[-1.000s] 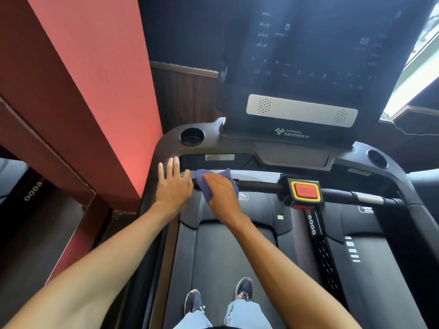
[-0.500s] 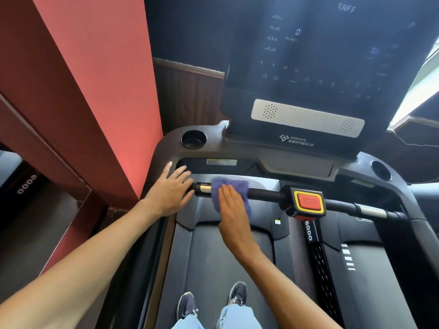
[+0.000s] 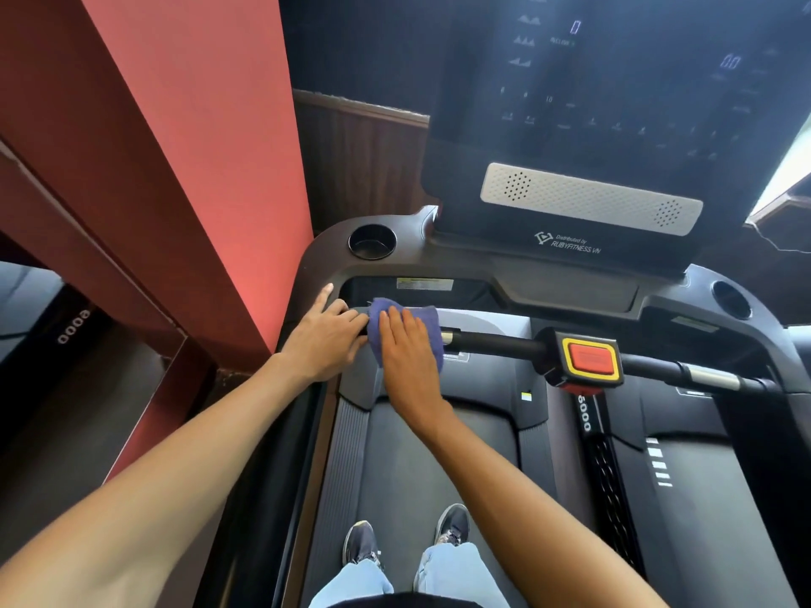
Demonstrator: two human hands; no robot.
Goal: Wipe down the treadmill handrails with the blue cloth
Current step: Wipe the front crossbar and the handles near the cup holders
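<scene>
- Here, the right hand (image 3: 410,357) lies flat, fingers straight and close together, pressing the blue cloth (image 3: 406,310) onto the left end of the black front handrail (image 3: 496,344).
- The cloth drapes over the bar, bunched beyond the fingertips.
- The left hand (image 3: 324,340) rests just beside it on the corner of the treadmill frame (image 3: 313,274), fingers loosely spread, fingertips touching the cloth's edge.
- A red stop button (image 3: 590,359) sits farther right on the same bar.
- Two dark shoes (image 3: 360,544) stand on the belt (image 3: 421,467).
</scene>
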